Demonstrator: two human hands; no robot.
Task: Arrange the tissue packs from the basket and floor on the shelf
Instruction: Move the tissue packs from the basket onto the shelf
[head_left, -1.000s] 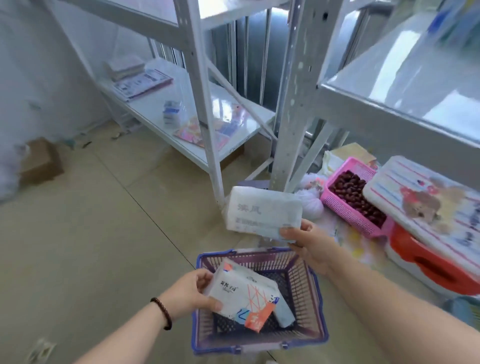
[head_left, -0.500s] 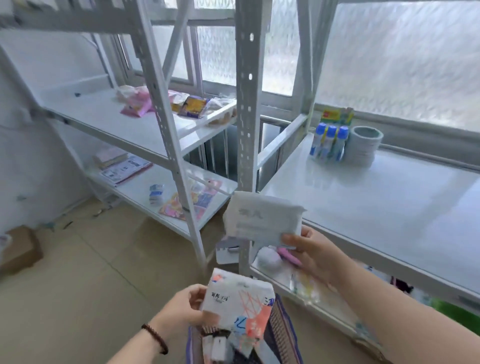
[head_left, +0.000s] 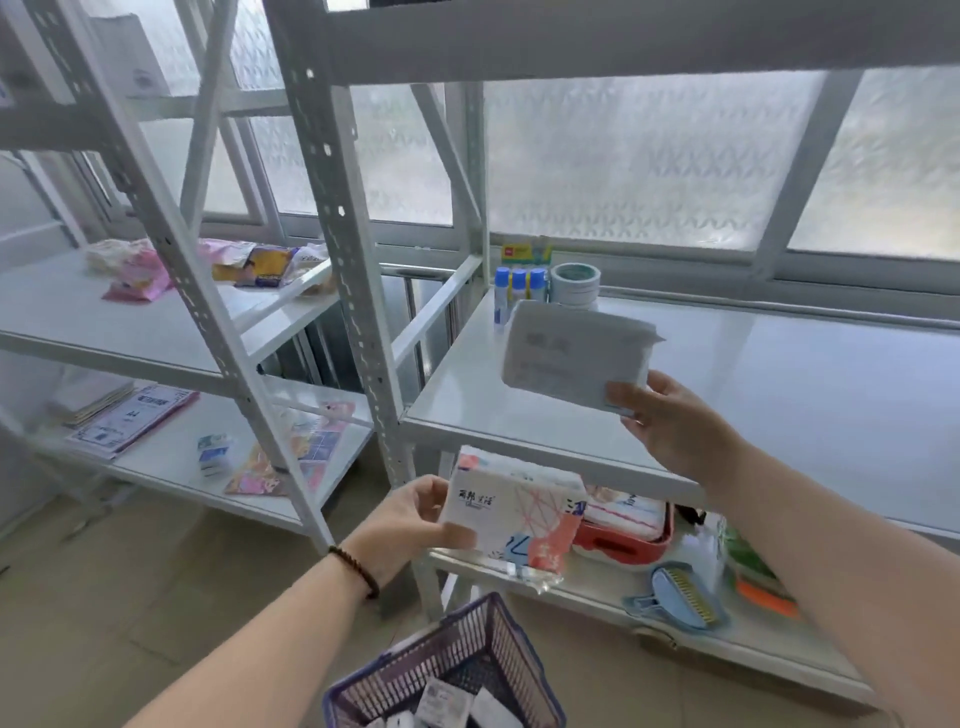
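By the frosted window, the shelf (head_left: 779, 395) is bare at its front edge. My right hand (head_left: 670, 421) pinches a white pack (head_left: 574, 353) by one corner above it, my left hand (head_left: 400, 525) grips a patterned pack (head_left: 514, 512) below; that corner hold could slip.

Glossy white metal shelf (head_left: 779, 374), shiny plastic-wrapped tissue pack (head_left: 514, 512), purple plastic mesh basket (head_left: 467, 660)
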